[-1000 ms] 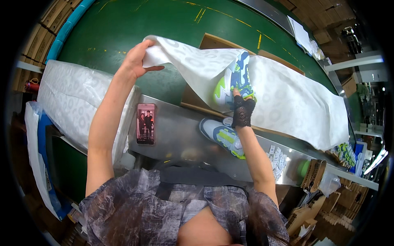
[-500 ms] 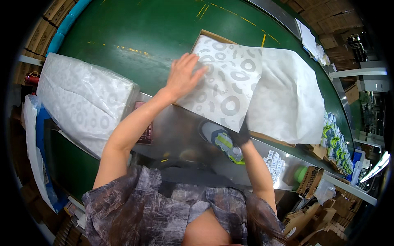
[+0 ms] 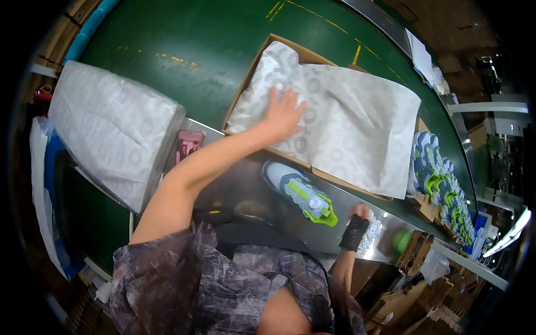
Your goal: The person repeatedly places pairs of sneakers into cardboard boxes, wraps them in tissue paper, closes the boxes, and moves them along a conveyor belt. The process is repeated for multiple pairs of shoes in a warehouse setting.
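A bulky white film-wrapped bundle (image 3: 111,134) walls off the left side, its right end just beside a pink phone (image 3: 190,144) partly covered by the left forearm. Green work surface (image 3: 190,72) runs between bundle and cardboard box (image 3: 306,54) and stretches beyond the box's far rim. The left hand (image 3: 285,114) is open, fingers spread on the patterned white paper (image 3: 363,123) lying over the box. Nearer the body, a grey-blue and lime shoe (image 3: 296,187) lies on the steel ledge (image 3: 240,195), close to the box's near edge. The right hand (image 3: 357,223), in a black fingerless glove, is at small white pieces (image 3: 371,237); whether it grips any, I cannot tell. A green round object (image 3: 401,240) sits just past them. Piled shoes (image 3: 441,184) crowd the paper's right edge.
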The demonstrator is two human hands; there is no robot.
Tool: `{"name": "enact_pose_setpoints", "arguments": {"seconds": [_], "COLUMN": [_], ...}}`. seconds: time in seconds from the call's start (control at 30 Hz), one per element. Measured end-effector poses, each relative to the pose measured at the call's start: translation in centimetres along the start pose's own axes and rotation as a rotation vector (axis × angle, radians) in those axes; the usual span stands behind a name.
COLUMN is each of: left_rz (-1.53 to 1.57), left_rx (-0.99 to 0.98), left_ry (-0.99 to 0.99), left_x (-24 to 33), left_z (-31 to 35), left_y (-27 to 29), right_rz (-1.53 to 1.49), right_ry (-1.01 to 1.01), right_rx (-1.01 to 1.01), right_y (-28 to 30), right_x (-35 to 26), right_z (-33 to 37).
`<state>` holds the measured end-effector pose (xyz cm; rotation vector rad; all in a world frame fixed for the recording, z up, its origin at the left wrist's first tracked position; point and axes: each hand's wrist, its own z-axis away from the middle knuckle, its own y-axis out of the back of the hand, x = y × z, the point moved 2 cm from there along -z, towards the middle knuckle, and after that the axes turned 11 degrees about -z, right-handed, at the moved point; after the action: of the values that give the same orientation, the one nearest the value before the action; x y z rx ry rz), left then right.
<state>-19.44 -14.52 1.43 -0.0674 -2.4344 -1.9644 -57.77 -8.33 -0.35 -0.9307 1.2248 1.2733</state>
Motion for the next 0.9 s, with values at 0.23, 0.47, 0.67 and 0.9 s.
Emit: {"name": "enact_pose_setpoints", "arguments": {"seconds": [0.23,0.47,0.67,0.9], "left_rz": [0.548,1.384,1.682,1.33], "left_rx": [-0.004,-0.372,0.039,-0.457], "left_ry": [-0.299,0.18,0.744,0.915], "left_x": [4.7,2.4,-1.1,-0.2], "left_z": [11.3,10.1,2.0,-3.6], "left_y": [5.7,9.7,4.0,-3.3], "right_rz": [-0.09,-0.872,-0.581,-0.764], "right_ry": [-0.532,-0.887,-0.673,-0.535], "right_rx": [-0.619,-0.749,-0.369,-0.038], "right_y": [-6.4,-9.7,-10.9,-16.1], "right_x": [1.4,-4.4,-2.2,-5.8], "right_z": [3.1,2.4,0.9,0.6]}}
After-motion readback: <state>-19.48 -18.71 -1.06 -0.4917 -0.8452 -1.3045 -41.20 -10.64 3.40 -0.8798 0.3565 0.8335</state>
